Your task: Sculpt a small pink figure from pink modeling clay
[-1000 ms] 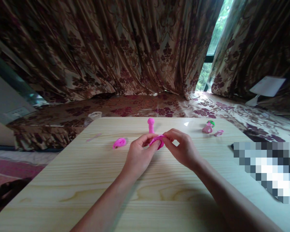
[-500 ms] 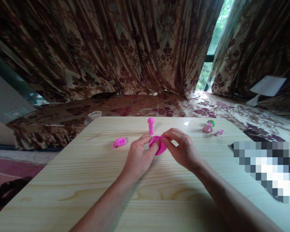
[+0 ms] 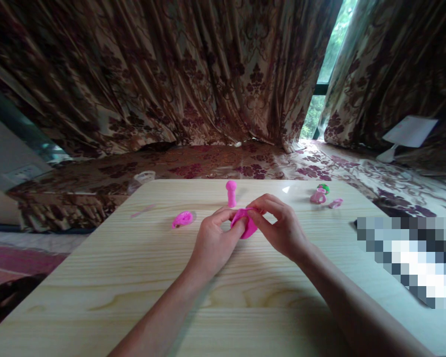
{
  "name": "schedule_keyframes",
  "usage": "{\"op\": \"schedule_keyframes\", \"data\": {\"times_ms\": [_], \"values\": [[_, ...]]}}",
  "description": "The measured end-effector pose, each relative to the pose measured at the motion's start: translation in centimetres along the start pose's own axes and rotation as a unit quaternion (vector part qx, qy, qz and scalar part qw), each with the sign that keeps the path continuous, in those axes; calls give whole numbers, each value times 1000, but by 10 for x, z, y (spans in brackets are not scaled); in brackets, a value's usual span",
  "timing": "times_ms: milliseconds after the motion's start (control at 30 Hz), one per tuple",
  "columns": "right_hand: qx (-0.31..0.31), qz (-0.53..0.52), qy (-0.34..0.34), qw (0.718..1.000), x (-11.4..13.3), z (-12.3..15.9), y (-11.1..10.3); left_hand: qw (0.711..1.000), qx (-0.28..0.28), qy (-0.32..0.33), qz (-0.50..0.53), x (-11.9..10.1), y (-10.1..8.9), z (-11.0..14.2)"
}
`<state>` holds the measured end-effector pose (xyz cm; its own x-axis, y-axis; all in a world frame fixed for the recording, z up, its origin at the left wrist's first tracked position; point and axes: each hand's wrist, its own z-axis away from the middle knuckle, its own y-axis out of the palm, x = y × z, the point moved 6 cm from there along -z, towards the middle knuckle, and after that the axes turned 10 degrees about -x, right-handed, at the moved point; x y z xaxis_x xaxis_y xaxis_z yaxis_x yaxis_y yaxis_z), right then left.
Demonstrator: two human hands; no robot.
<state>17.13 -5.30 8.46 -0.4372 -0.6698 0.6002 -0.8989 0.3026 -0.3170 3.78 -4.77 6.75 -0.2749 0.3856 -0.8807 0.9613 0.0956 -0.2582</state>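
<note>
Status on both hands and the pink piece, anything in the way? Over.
Left hand and right hand pinching pink piece. Pink round-topped figure upright just beyond. Nothing seen blocking hands.

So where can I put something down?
The table is bare between its left edge and the left forearm, then across to the right forearm. It's crowded where left hand and right hand hold a pink piece near the pink stick.

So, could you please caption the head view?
Left hand and right hand pinch a pink piece near an upright pink post.
</note>
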Motion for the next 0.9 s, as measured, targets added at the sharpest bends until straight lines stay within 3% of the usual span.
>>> {"op": "schedule_keyframes", "data": {"times_ms": [200, 433, 700, 900], "values": [[26, -20, 1, 999, 3, 1, 3, 1000, -2, 9, -10, 1, 0, 0], [21, -3, 38, 999, -2, 0, 0, 994, -17, -78, 77, 21, 0, -1], [15, 22, 18, 999, -3, 1, 2, 998, -25, -38, 41, 13, -2, -1], [12, 24, 2, 1000, -3, 2, 2, 997, -16, -44, 60, 16, -2, -1]]}}
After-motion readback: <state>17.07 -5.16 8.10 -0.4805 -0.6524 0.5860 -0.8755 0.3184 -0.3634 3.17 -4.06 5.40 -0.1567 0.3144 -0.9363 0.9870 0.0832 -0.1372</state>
